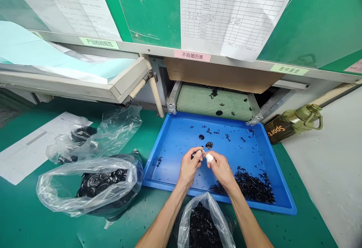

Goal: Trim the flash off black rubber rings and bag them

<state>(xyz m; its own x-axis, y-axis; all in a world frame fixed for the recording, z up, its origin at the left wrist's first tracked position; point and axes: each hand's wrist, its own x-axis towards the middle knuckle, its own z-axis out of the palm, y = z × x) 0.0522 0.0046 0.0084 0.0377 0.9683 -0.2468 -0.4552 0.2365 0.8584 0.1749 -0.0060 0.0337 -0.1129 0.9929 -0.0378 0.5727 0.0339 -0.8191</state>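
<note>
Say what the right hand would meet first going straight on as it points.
The left hand, most likely: the right hand angles toward it, though the depth between them is unclear.

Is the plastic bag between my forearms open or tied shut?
Open: the plastic bag gapes at its top, showing small black parts inside.

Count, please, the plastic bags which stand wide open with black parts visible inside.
2: one bag left of the blue tray, another bag in front, between the forearms. Crumpled plastic behind may hide more.
</note>
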